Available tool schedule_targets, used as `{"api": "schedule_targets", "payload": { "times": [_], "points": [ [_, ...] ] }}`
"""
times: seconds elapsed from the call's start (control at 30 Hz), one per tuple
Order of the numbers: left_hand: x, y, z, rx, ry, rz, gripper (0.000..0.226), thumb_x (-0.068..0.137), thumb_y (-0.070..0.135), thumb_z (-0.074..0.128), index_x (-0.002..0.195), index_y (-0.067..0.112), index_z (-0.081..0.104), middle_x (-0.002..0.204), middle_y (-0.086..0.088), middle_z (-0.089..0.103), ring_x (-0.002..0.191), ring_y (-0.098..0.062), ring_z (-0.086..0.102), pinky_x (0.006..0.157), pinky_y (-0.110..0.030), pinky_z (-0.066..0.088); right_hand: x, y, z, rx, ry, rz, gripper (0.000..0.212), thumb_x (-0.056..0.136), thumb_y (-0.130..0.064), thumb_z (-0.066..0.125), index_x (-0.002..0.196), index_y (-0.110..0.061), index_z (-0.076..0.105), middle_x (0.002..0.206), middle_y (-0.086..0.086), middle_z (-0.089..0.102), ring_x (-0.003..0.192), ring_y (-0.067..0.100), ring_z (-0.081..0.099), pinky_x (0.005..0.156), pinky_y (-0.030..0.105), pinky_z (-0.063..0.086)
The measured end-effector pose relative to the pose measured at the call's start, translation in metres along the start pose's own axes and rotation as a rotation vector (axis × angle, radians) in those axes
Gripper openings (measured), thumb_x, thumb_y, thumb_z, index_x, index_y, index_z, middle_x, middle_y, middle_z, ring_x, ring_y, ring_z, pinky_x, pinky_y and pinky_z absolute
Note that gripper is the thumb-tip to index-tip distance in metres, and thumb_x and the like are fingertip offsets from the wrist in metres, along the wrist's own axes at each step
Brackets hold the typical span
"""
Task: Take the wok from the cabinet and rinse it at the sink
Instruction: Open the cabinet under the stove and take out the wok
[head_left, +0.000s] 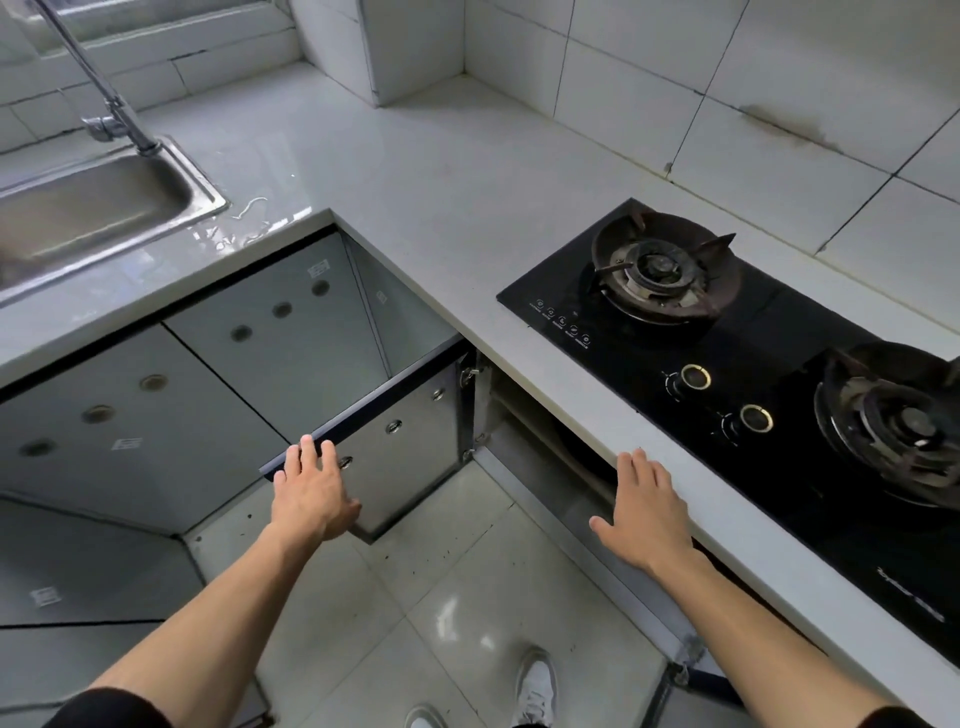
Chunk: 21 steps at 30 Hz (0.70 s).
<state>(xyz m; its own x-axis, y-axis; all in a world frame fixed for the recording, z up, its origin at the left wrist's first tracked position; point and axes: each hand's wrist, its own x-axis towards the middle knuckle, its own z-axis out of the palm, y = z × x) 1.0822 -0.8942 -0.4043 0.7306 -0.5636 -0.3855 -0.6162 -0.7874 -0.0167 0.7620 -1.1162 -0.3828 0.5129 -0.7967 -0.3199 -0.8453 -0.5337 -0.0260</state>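
Both hands out, fingers straight: left hand resting on swung-open cabinet door top edge, right hand flat at countertop lip, gripping nothing; dark wok glimpsed inside cabinet under gas hob; sink far left

Left hand rests on the open cabinet door's top edge; right hand hovers, fingers extended, at the worktop's front edge beside the gas hob.

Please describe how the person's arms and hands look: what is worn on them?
Both forearms are bare. A dark sleeve shows only at the bottom edge on each arm. The left hand and the right hand carry no gloves, and no rings or watch can be seen.
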Motion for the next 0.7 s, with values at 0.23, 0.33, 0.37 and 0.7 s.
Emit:
{"api": "schedule_targets", "payload": {
  "times": [0.23,0.33,0.37,0.7],
  "points": [
    [-0.029,0.048,-0.021,-0.062,0.042,0.117,0.07,0.088,0.042,0.058,0.145,0.01,0.032,0.16,-0.017,0.013,0.148,-0.034,0.007,0.117,-0.044,0.022,-0.005,0.008,-0.011,0.068,-0.056,-0.038,0.088,0.087,-0.05,0.059,0.151,-0.014,0.011,0.161,0.009,0.009,0.147,0.03,0.011,0.113,0.044,0.032],
    [-0.028,0.067,-0.03,-0.022,0.054,0.231,0.063,0.087,0.044,0.056,0.139,0.012,0.042,0.161,-0.016,0.012,0.149,-0.033,0.004,0.118,-0.042,0.021,-0.014,0.011,-0.017,0.215,-0.037,-0.039,0.075,0.094,-0.05,0.05,0.151,-0.013,0.018,0.16,0.008,0.016,0.147,0.027,0.013,0.114,0.042,0.027],
    [-0.026,0.073,-0.032,-0.024,0.062,0.268,0.061,0.087,0.043,0.056,0.138,0.012,0.044,0.16,-0.015,0.014,0.149,-0.032,0.004,0.118,-0.042,0.022,-0.019,0.012,-0.018,0.247,-0.022,-0.029,0.072,0.095,-0.05,0.048,0.151,-0.012,0.02,0.159,0.008,0.019,0.146,0.026,0.015,0.114,0.042,0.028],
    [-0.028,0.117,-0.015,-0.051,0.002,0.612,0.053,0.09,0.038,0.056,0.135,0.012,0.047,0.152,-0.012,0.032,0.145,-0.03,0.017,0.114,-0.042,0.031,-0.103,0.01,0.034,0.347,-0.056,0.198,0.065,0.097,-0.049,0.044,0.149,-0.013,0.028,0.155,0.007,0.028,0.142,0.025,0.022,0.115,0.033,0.022]
  ]
}}
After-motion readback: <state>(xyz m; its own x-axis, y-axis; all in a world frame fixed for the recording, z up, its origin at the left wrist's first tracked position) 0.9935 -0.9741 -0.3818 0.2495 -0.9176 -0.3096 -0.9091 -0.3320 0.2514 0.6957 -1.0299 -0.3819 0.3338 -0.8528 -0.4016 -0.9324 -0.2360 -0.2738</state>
